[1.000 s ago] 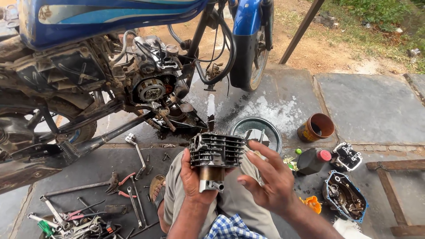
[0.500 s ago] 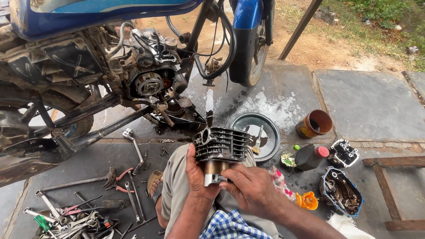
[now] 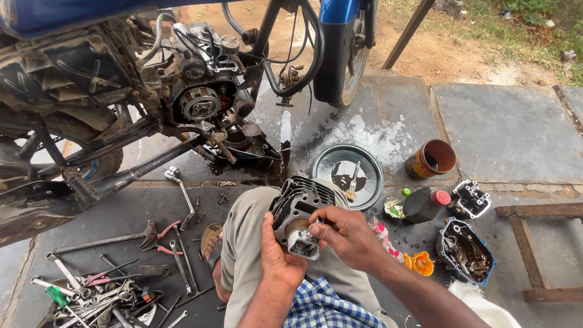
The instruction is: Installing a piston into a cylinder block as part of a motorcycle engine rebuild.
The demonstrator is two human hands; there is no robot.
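The finned cylinder (image 3: 299,209) rests on the person's knee, a rigid metal casting, likely heavy and oily. The left hand (image 3: 276,258) clamps its lower end from beneath; the broad body under the fins gives the surest hold. The right hand (image 3: 346,234) pinches something small at the piston (image 3: 302,242), perhaps a pin. Spanners (image 3: 176,255) lie left, a pan (image 3: 347,173) beyond.

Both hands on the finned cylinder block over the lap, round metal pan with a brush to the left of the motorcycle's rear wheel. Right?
Not quite. The head view shows the pan in front of the front wheel, not the rear. The rest holds: left hand and right hand hold the cylinder block over the lap.
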